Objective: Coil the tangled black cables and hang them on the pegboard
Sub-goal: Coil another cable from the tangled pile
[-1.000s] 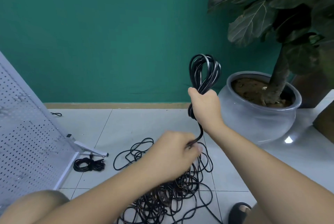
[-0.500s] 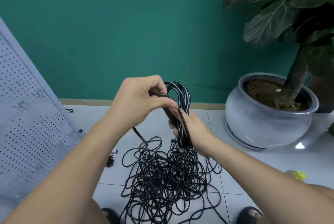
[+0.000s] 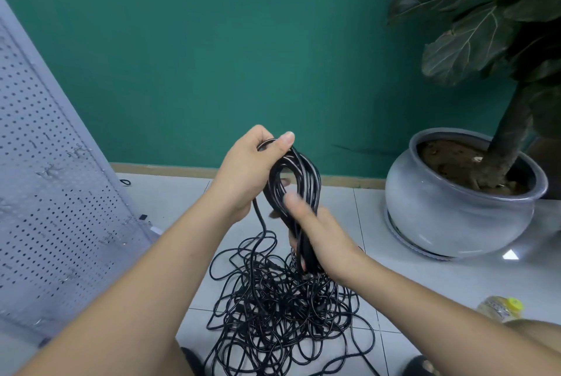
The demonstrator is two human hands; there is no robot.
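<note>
Both hands hold the coiled cable bundle (image 3: 293, 190): left hand (image 3: 249, 172) closed round its top loop, right hand (image 3: 315, 236) clamped on its lower part. Below the grip, tangled cables (image 3: 279, 315) on pale tile floor (image 3: 425, 278). Pegboard (image 3: 54, 193) leans left of grip; grey plant pot (image 3: 449, 211) right, green wall (image 3: 212, 57) behind.
</note>
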